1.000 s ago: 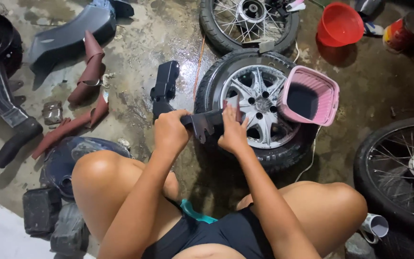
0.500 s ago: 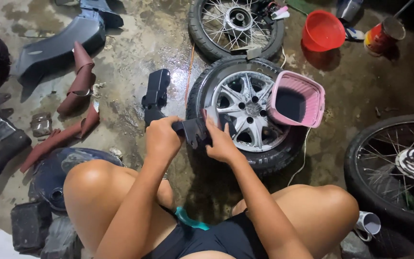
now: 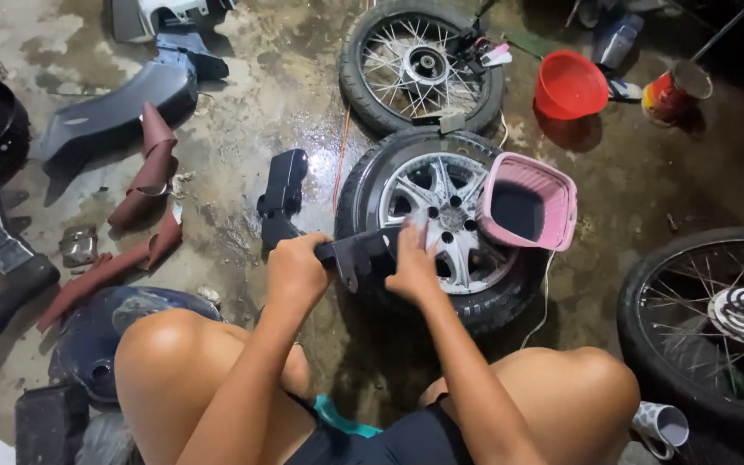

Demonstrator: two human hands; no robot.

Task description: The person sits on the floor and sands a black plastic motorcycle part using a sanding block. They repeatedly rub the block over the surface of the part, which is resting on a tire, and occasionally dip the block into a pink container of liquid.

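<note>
Brightness: moderate over the middle and left, dim toward the right edge and top right corner.
Glare: a bright sheen on the wet grey concrete floor (image 3: pixel 303 112) above the silver alloy wheel with its black tyre (image 3: pixel 441 228).
Shadows: soft and dark beneath the person's legs and beside that wheel.
Sharpness: mostly crisp; slight softness at the right hand (image 3: pixel 412 269).
Distortion: mild wide-angle bending at the edges.

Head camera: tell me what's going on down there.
A person squats on a wet concrete floor, both hands on a small black plastic part. The left hand grips one end; the right hand presses on the other. Just beyond lies an alloy wheel with a pink basket on it. Spoked wheels and loose panels lie around.
</note>
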